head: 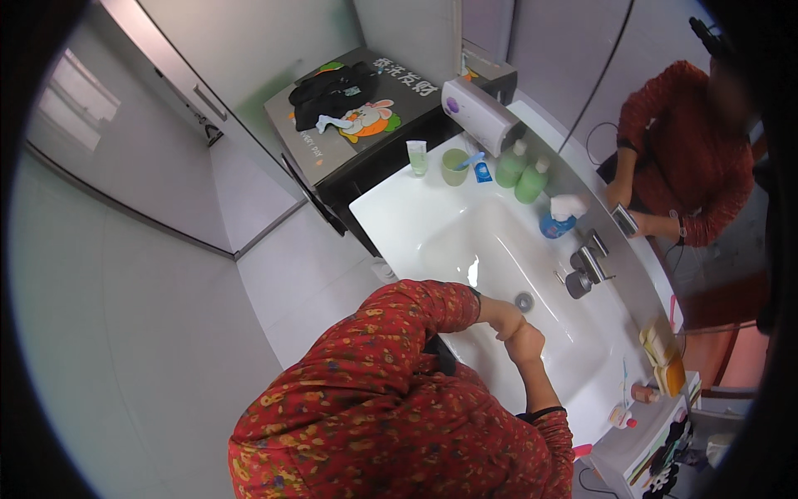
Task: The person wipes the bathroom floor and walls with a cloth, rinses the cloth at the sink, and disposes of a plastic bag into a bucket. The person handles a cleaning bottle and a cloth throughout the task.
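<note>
My left hand (504, 318) and my right hand (525, 343) meet over the near side of a white washbasin (474, 249). Their fingers are curled and press against each other. Whether anything lies between them is hidden. Just beyond the hands is the metal drain (524, 302) in the basin's floor. A chrome faucet (586, 268) stands at the back rim, and no running water shows. Red floral sleeves (436, 305) cover both arms, leaving the wrists bare.
Along the rim stand a tube (417, 158), a green cup (455, 167) with a toothbrush, two green pump bottles (532, 181) and a blue bottle (557, 226). Dark clothes (333, 90) lie on a covered appliance (349, 146). A mirror (580, 68) rises behind the basin. Small bottles (621, 416) sit at right.
</note>
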`<action>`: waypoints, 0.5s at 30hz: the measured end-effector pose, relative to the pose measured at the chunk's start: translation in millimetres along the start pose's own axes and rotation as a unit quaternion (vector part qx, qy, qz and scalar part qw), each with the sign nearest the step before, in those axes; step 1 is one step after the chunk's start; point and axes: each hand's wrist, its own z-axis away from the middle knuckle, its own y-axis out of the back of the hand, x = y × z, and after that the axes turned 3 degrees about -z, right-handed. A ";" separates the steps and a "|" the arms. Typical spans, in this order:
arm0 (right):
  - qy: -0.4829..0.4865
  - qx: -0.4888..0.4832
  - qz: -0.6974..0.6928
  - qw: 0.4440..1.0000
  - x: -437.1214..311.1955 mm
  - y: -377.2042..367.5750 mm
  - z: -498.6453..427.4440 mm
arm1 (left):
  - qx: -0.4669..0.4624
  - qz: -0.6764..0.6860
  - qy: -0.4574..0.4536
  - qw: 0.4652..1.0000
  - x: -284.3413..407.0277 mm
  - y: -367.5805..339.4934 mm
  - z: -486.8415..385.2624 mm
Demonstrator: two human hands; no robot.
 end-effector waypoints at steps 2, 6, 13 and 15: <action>-0.015 -0.005 -0.003 1.000 0.5 0.6 -1.8 | 0.063 -0.079 -0.008 0.995 0.2 -6.0 -1.4; -0.043 -0.004 -0.025 0.999 5.1 1.5 -6.3 | 0.207 -0.148 0.020 0.967 0.3 -20.2 -6.3; -0.038 -0.035 -0.198 0.979 15.3 -0.9 -7.5 | 0.318 -0.240 -0.098 0.912 1.2 -12.8 1.3; -0.106 -0.031 -0.367 0.924 16.6 -4.3 -5.5 | 0.311 -0.278 -0.153 0.896 0.3 -7.7 3.7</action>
